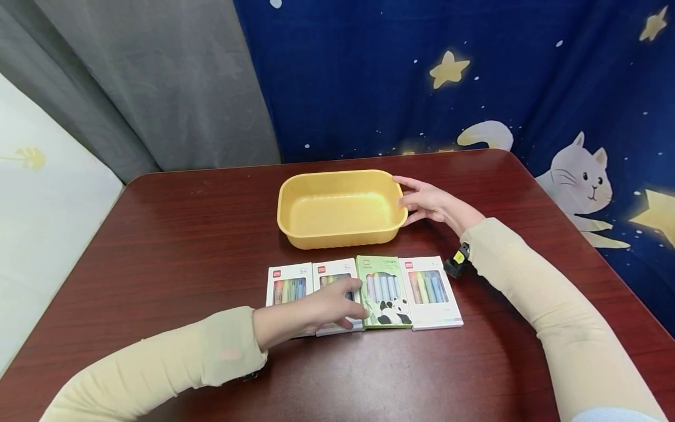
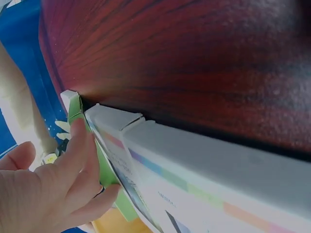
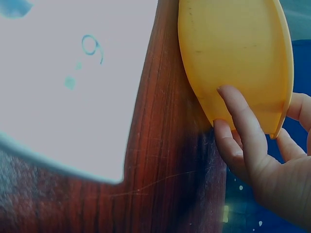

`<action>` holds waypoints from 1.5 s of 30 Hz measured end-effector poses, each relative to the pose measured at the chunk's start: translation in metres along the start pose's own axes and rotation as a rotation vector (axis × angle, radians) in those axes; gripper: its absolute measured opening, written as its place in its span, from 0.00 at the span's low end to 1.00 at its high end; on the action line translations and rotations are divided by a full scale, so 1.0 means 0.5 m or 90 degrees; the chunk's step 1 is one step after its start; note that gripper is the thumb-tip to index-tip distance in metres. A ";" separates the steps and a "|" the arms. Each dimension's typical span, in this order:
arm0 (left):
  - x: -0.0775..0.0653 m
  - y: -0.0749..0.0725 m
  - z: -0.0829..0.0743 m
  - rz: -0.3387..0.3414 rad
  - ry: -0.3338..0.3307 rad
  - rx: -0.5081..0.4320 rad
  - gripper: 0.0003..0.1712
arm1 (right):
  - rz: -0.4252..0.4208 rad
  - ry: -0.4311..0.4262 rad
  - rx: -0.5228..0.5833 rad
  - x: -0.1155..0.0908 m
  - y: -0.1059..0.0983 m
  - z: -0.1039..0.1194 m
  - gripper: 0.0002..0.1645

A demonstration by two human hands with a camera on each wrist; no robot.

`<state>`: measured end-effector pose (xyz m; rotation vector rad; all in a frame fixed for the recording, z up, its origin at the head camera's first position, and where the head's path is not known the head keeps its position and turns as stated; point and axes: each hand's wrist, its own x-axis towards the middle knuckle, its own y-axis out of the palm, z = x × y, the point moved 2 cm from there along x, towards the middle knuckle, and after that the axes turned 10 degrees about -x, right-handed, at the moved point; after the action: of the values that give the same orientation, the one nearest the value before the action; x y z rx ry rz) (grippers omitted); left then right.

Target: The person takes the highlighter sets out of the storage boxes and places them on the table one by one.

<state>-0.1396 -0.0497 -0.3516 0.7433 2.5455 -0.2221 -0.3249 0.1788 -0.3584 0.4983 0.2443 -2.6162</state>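
Note:
Four flat boxes of coloured sticks lie side by side on the table. The outer left white box, the second white box and the right white box flank a green panda box. My left hand is over the second white box, its spread fingers touching the green box. Behind the boxes stands a yellow plastic basin with nothing in it. At its right end, my right hand holds the rim, a digit lying over the basin wall.
The dark red wooden table reaches back to a grey curtain and a blue starry curtain. A white panel borders its left side. A small black wrist camera is below my right sleeve.

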 end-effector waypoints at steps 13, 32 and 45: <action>-0.004 0.027 0.005 -0.014 0.082 0.054 0.40 | -0.007 0.011 -0.010 0.000 -0.001 0.001 0.45; 0.032 0.047 0.011 0.075 0.399 0.926 0.34 | -0.006 0.009 -0.015 0.000 -0.001 0.002 0.45; 0.046 0.054 0.019 0.047 0.365 0.974 0.32 | -0.001 0.009 -0.005 0.000 -0.002 0.003 0.46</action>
<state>-0.1382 -0.0188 -0.3714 1.5133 2.3958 -2.3197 -0.3257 0.1794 -0.3568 0.5143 0.2602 -2.6131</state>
